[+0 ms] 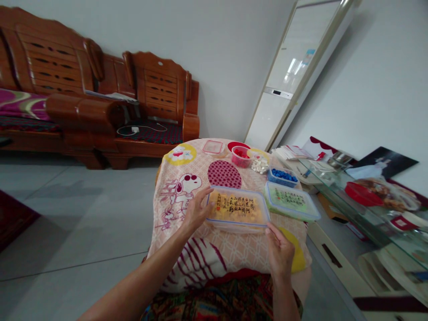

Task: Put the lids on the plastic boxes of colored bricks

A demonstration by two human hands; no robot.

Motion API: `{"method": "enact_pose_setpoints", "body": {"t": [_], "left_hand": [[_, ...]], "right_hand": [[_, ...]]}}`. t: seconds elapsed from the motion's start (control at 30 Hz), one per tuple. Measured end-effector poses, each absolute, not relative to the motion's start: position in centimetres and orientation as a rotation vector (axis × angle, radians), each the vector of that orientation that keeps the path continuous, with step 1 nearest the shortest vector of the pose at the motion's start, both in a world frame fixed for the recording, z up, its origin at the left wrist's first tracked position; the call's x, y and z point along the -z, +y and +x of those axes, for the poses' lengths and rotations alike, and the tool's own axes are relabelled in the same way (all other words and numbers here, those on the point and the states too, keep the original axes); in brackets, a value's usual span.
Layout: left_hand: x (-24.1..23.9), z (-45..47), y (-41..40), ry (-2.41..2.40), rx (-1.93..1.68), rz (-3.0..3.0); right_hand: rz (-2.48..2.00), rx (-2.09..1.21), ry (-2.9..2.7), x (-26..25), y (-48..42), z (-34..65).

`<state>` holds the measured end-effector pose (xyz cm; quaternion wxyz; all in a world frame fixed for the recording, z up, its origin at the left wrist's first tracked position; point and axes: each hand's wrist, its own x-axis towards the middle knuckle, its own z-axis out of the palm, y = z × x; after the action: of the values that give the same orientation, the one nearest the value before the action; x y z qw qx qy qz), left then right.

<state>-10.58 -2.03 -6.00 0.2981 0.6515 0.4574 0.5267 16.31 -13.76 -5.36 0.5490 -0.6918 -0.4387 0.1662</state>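
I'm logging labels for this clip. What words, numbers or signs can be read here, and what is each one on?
Lid of the yellow box: rows of dark brush characters, too blurred to read.
Lid of the green box: dark characters, too blurred to read.
Air conditioner: a small display and a sticker, both too small to read.
Papers: any print is too small to read.
No text here is clear enough to quote.

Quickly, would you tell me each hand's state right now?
Left hand: holding the left end of the clear rectangular plastic box of yellow pieces.
Right hand: touching that box's near right corner; grip cannot be told.
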Motion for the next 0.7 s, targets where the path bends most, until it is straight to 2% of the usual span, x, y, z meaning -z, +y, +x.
{"method": "enact_pose_setpoints", "body": {"t": [0.23, 0.43, 0.7], "left_hand": [[6.1, -10.1, -0.7, 1.238, -1.342, 1.685], [6.5, -10.0, -1.5, 1.236, -1.355, 1.696], [7.3, -10.0, -0.8, 1.143, -1.4, 1.51]], "right_hand": [[-1.855, -0.151, -1.064, 3.7, -11.6, 18.0], [-1.679, -0.316, -1.241, 4.8, -8.0, 18.1], [-1.679, -0.239, -1.252, 6.7, -7.7, 16.7]]}}
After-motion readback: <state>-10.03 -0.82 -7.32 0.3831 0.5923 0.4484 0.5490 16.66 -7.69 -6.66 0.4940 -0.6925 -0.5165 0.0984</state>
